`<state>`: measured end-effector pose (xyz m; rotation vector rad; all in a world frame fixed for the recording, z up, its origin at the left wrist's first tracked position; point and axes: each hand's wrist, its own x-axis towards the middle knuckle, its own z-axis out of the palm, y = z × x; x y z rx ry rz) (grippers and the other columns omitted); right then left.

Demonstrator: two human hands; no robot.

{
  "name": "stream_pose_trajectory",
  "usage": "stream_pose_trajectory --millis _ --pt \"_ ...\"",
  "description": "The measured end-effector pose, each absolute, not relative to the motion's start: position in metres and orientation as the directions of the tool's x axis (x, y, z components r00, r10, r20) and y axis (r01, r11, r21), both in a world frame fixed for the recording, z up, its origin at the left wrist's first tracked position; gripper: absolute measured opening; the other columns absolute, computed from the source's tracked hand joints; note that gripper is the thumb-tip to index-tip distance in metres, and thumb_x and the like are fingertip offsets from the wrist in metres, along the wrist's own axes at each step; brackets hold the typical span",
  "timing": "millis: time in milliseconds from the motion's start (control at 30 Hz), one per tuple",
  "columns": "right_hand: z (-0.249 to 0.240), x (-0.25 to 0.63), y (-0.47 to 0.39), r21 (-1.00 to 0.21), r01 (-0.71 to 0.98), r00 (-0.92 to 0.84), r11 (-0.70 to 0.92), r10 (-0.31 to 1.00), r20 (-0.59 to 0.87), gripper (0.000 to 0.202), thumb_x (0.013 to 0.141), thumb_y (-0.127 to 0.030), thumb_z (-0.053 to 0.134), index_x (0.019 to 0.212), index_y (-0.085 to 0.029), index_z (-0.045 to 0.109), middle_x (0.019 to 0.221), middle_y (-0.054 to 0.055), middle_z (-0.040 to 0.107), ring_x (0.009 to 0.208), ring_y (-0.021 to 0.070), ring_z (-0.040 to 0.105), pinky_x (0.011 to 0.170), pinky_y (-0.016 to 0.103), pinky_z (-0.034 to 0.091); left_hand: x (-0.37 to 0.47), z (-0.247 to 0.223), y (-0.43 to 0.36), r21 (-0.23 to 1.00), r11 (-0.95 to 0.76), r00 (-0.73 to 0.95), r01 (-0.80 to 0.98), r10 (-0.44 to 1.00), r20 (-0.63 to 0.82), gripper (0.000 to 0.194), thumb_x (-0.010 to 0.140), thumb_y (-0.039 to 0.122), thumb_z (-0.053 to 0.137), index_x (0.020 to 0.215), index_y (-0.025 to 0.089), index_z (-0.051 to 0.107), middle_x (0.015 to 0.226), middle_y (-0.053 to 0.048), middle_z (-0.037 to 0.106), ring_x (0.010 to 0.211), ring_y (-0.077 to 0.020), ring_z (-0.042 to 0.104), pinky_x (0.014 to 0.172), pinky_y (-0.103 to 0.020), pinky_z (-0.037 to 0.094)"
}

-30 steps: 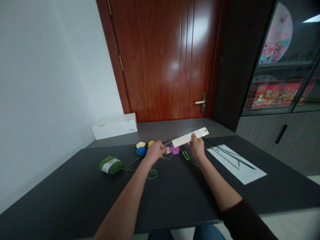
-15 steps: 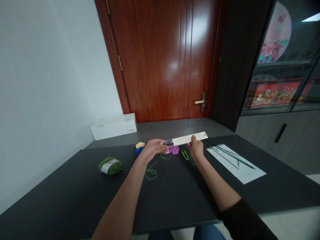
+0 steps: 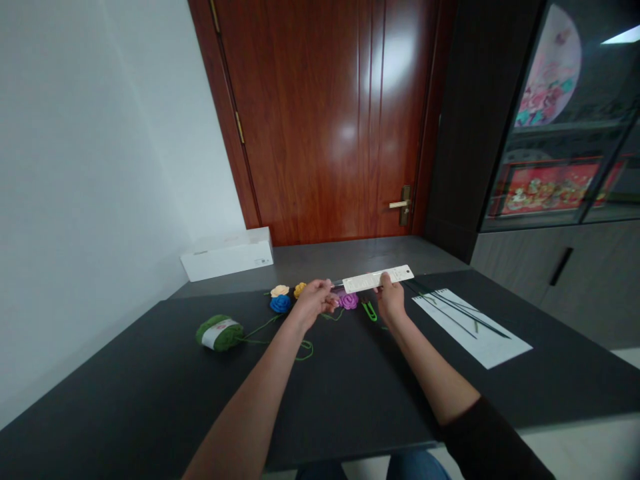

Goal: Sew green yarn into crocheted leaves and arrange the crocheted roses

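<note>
A narrow white printed card package (image 3: 370, 279) is held level above the table, between both hands. My right hand (image 3: 391, 300) is closed on it, thumb on top near its right end. My left hand (image 3: 314, 301) pinches a thin shiny piece that sticks out of the package's left end; its kind is too small to make out. Beneath the package lies a purple crocheted flower (image 3: 349, 301), partly covered. Green-handled thread snips (image 3: 369, 310) rest between the hands. Left of my left hand are blue (image 3: 281, 304), cream (image 3: 280, 291) and yellow (image 3: 299, 290) flowers.
A green yarn ball (image 3: 220, 332) with a white band lies at left, its strand trailing toward my left wrist. On the right, long dark stems (image 3: 463, 309) cross a white paper sheet (image 3: 493, 350). A white box (image 3: 230, 259) stands against the wall at back left.
My left hand has shifted slightly right, uncovering the yellow flower and more of the blue one. The package has moved a little left and stays in my right hand.
</note>
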<state>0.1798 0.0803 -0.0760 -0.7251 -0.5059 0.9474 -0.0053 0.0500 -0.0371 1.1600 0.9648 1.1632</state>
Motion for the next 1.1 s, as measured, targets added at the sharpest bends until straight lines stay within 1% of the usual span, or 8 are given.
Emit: stream_pose_trajectory --millis 100,233,400,600,800,900,1000,1100 --pt "-0.078 0.181 0.081 -0.74 -0.555 0.506 0.38 0.86 0.062 0.015 0.081 -0.03 0.066 0.082 -0.017 0.059 0.073 0.005 0.073 0.067 0.0172 0.068 0.049 0.022 0.047 -0.005 -0.034 0.048 0.991 -0.021 0.151 -0.132 0.988 0.041 0.026 0.086 0.032 0.072 0.087 0.01 0.058 0.062 -0.008 0.069 0.048 -0.0144 0.063 0.044 -0.024 0.049" --pt "-0.081 0.18 0.085 -0.709 -0.601 0.468 0.368 0.882 0.061 0.013 0.076 -0.022 0.07 0.082 -0.018 0.059 0.077 0.004 0.073 0.068 0.016 0.067 0.059 0.025 0.054 0.001 -0.04 0.049 0.987 -0.053 0.079 -0.149 0.995 0.065 0.021 0.08 0.022 0.077 0.08 0.008 0.062 0.06 -0.008 0.069 0.042 -0.0116 0.059 0.037 -0.02 0.042" --pt "-0.083 0.176 0.09 -0.685 -0.617 0.446 0.388 0.889 0.103 0.026 0.067 -0.012 0.074 0.081 -0.02 0.054 0.077 -0.001 0.068 0.075 0.0147 0.067 0.079 0.031 0.056 0.005 -0.044 0.049 0.976 -0.045 0.081 -0.212 0.995 0.063 0.024 0.074 0.021 0.081 0.075 0.008 0.062 0.058 -0.006 0.067 0.042 -0.0112 0.058 0.037 -0.02 0.043" --pt "-0.089 0.164 0.09 -0.642 -0.629 0.437 0.439 0.882 0.176 0.043 0.062 -0.011 0.075 0.093 -0.024 0.048 0.086 -0.004 0.066 0.081 0.0124 0.065 0.089 0.034 0.054 0.006 -0.043 0.05 0.986 -0.043 0.05 -0.16 0.997 0.052 0.022 0.076 0.019 0.078 0.073 0.009 0.059 0.053 -0.004 0.064 0.041 -0.0128 0.058 0.037 -0.022 0.045" --pt "-0.091 0.164 0.09 -0.608 -0.691 0.378 0.39 0.912 0.156 0.046 0.061 -0.008 0.075 0.092 -0.024 0.046 0.084 -0.006 0.065 0.077 0.0111 0.065 0.083 0.029 0.055 0.007 -0.041 0.049 0.988 -0.047 0.043 -0.146 0.998 0.054 0.016 0.079 0.014 0.073 0.072 0.009 0.059 0.053 -0.005 0.063 0.042 -0.0135 0.059 0.037 -0.022 0.046" --pt "-0.09 0.169 0.089 -0.672 -0.686 0.286 0.279 0.953 0.104 0.031 0.069 -0.017 0.076 0.085 -0.023 0.049 0.073 -0.005 0.062 0.066 0.0127 0.062 0.067 0.027 0.056 0.009 -0.038 0.047 0.989 -0.055 0.055 -0.14 0.997 0.063 0.009 0.08 0.011 0.069 0.076 0.009 0.062 0.055 -0.004 0.065 0.043 -0.0132 0.06 0.039 -0.021 0.048" --pt "-0.088 0.173 0.089 -0.699 -0.672 0.271 0.245 0.959 0.076 0.023 0.074 -0.023 0.075 0.077 -0.021 0.052 0.067 -0.003 0.06 0.058 0.0129 0.058 0.052 0.024 0.051 0.01 -0.037 0.048 0.991 -0.053 0.055 -0.126 0.997 0.06 0.009 0.081 0.01 0.067 0.075 0.01 0.061 0.056 -0.004 0.064 0.044 -0.0135 0.061 0.039 -0.022 0.049" --pt "-0.088 0.173 0.09 -0.697 -0.664 0.287 0.27 0.953 0.095 0.021 0.072 -0.017 0.075 0.074 -0.02 0.054 0.07 0.0 0.063 0.065 0.0154 0.062 0.059 0.026 0.053 0.011 -0.038 0.05 0.993 -0.045 0.053 -0.111 0.997 0.051 0.009 0.083 0.007 0.061 0.075 0.01 0.059 0.056 -0.004 0.064 0.044 -0.0141 0.061 0.04 -0.022 0.049"
